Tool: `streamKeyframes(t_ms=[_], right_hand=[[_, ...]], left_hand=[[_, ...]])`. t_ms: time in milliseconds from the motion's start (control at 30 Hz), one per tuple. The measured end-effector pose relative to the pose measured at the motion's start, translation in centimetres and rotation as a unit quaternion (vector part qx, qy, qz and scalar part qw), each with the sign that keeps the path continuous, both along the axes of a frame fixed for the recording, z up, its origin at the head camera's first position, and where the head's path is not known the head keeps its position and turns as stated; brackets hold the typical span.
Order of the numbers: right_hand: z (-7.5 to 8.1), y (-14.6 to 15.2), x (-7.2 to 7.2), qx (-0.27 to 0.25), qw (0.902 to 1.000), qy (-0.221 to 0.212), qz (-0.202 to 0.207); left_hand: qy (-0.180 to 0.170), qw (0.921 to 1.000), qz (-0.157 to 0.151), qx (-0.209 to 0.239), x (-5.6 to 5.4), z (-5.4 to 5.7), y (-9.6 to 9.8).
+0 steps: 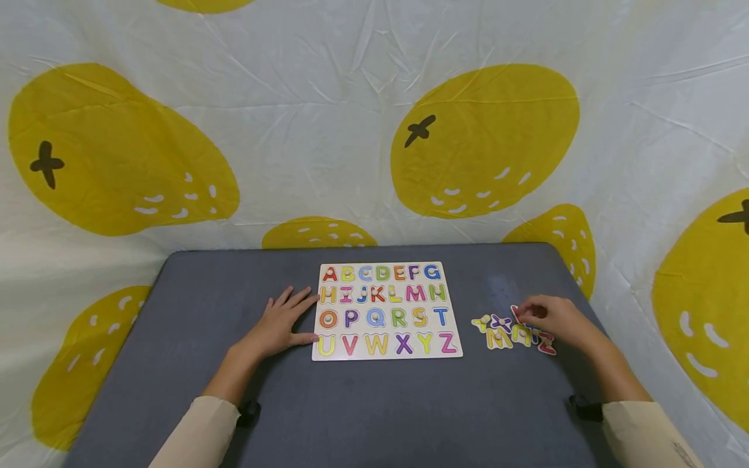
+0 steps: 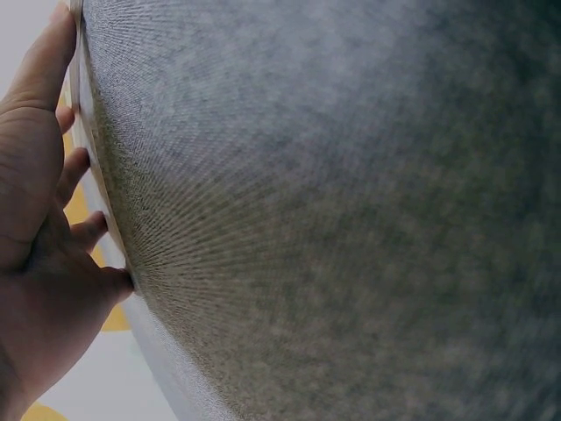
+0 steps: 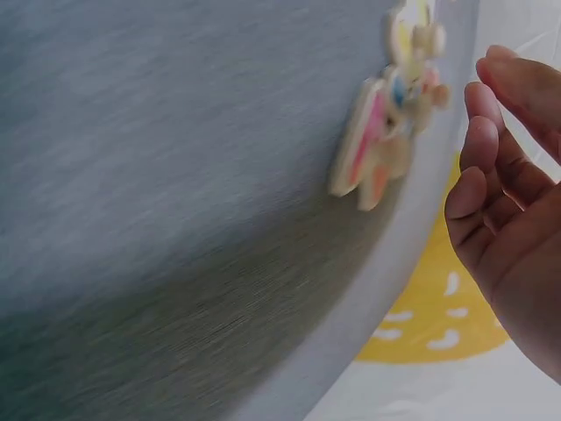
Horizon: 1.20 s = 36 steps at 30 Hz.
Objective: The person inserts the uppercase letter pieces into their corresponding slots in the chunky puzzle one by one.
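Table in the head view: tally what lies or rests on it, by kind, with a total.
Alphabet puzzle board: 1
Heap of loose letter pieces: 1 (pieces partly hidden, not counted singly)
Hands: 2, left hand and right hand
Total: 4

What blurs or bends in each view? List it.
Head view: sharp, evenly lit, wide-angle curve on the dark grey table. Left wrist view: grey surface bulges, soft near the left hand. Right wrist view: colourful loose wooden letters and right hand blurred.
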State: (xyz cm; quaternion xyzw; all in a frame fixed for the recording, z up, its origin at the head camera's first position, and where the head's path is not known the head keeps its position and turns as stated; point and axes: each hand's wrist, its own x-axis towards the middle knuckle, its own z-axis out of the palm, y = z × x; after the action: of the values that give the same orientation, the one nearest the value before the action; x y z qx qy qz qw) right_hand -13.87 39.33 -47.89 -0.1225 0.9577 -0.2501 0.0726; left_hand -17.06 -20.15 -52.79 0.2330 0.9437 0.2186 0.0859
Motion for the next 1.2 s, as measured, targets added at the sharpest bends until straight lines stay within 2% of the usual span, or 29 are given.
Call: streamKeyframes(t_ms=[100, 267, 500, 867, 1200], right_hand=[[-0.5, 0.7, 0.7, -0.008, 0.9998, -0.011, -0.011], [-1.4, 1.7, 1.5, 0.005, 0.9997, 0.006, -0.023], [-2.2, 2.0, 1.9, 0.024, 0.9993, 0.012, -0.026], [-0.8, 1.4, 1.9, 0.011, 0.9994, 0.018, -0.026], [-0.2, -2.8, 0.4, 0.003, 0.9984, 0.055, 0.011]], left_hand=[[0.0, 1.0, 0.001, 0.001, 0.0, -0.1, 0.0], [0.0, 1.0, 0.003, -0.003, 0.0, -0.2, -0.1], [0.006, 1.0, 0.003, -0.002, 0.0, -0.3, -0.1], [0.005, 0.9999, 0.003, -0.009, -0.1, -0.7, 0.0], [0.014, 0.9999, -0.003, -0.007, -0.1, -0.8, 0.0]])
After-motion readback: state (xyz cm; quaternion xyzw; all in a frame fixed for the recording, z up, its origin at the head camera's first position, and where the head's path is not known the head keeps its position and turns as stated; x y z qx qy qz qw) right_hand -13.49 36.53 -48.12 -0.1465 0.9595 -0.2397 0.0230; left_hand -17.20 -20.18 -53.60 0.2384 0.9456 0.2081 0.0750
